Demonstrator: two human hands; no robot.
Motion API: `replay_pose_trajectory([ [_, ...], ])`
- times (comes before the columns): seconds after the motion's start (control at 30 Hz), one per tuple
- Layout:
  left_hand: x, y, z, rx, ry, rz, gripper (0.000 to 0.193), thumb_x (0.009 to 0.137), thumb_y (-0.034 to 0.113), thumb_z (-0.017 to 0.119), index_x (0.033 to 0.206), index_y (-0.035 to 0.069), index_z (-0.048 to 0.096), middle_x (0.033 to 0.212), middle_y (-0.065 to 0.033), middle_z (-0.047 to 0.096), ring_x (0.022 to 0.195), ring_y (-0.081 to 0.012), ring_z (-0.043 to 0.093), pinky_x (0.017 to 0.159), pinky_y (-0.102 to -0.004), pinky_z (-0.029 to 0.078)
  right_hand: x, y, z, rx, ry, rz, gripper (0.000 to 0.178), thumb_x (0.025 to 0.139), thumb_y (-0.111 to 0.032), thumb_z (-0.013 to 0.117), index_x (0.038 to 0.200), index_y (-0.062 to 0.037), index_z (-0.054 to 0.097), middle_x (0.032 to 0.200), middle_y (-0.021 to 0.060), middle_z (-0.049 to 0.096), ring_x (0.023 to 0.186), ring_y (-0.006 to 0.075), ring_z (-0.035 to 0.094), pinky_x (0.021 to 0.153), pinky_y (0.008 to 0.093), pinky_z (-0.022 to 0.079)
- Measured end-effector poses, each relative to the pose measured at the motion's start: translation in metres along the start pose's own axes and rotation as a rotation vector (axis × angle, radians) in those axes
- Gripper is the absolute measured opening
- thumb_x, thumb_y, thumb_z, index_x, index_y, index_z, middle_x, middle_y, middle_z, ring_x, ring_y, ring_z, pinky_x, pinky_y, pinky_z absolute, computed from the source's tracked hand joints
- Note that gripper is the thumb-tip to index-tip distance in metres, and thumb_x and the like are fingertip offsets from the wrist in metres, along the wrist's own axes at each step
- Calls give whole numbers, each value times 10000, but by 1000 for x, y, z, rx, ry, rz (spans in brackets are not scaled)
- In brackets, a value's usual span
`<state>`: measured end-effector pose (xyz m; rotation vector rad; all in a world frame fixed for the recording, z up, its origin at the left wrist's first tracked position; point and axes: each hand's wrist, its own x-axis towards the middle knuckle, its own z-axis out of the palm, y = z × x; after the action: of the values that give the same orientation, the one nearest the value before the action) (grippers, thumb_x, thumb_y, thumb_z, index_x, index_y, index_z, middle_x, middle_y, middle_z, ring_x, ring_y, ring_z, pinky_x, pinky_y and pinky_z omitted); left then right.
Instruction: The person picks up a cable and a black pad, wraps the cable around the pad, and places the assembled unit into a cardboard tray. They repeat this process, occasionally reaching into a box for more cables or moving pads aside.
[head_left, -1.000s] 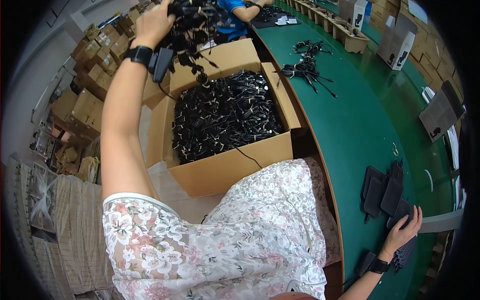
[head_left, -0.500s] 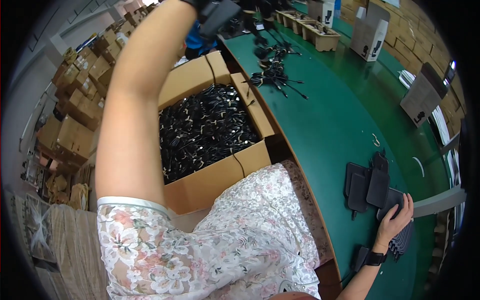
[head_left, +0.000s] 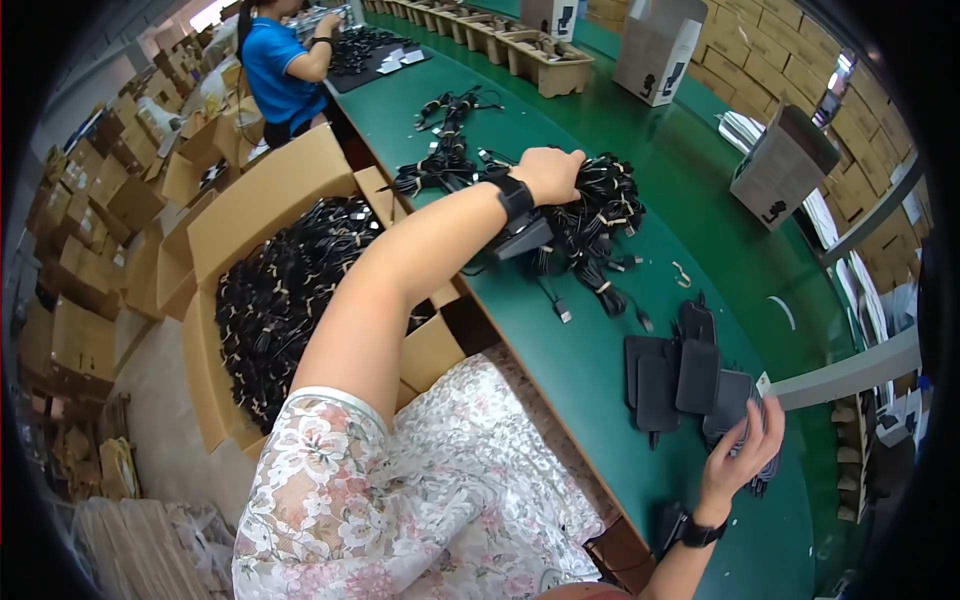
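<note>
I have brought the left hand [head_left: 548, 177] across from over the box to the bench [head_left: 610, 345], and the clump of black cables [head_left: 605, 205] has come with it, so this batch is now out of the box and at the work surface. The left fingers look curled closed around the clump's near side, their tips hidden; loose cable ends trail below them. The right hand [head_left: 738, 465] has stayed well to the right of those fingers; its own fingers are spread open, loosely bent and holding nothing that I can see, just over a stack of thin black plates [head_left: 765, 473], though I cannot tell whether they touch it. Counting now: one clump at the left fingers and one other cable heap [head_left: 447, 140] beyond them to the left; about five flat black slabs [head_left: 697, 378] to the left of the right fingers; one tan band [head_left: 682, 273] between the two hands. One open carton [head_left: 420, 355] full of cables, too many to count, sits left of and below the left fingers. Past them I make out three printed boxes [head_left: 655, 50] standing on the bench's far side, and one co-worker [head_left: 275, 65] in blue.
</note>
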<state>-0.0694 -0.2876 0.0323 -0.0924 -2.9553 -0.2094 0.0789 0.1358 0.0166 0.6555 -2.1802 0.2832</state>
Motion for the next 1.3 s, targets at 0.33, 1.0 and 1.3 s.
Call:
replay_pose_trajectory([
  [0.33, -20, -129, -20, 57, 721, -36, 451, 844, 372, 625, 1209, 117, 549, 1153, -160, 576, 1065, -319, 547, 902, -403, 443, -95, -83, -47, 17, -125, 490, 202, 911, -124, 489, 985, 19, 611, 1051, 191, 578, 976, 352, 537, 898, 447, 406],
  [1.0, -67, -121, 33, -903, 6, 21, 558, 1001, 403, 333, 1421, 38, 308, 1478, -129, 294, 1390, -230, 212, 1124, -324, 145, -110, -89, -36, -112, -31, 479, 175, 627, 84, 516, 738, -29, 590, 796, 107, 582, 722, 284, 552, 626, 362, 442],
  [1.3, -72, -77, 8, -757, 250, 32, 524, 1008, 354, 341, 1415, 27, 307, 1478, -145, 291, 1386, -262, 225, 1122, -354, 157, -116, -91, -33, -156, 39, 486, 155, 625, 58, 537, 719, -54, 588, 780, 80, 580, 712, 271, 552, 607, 357, 436],
])
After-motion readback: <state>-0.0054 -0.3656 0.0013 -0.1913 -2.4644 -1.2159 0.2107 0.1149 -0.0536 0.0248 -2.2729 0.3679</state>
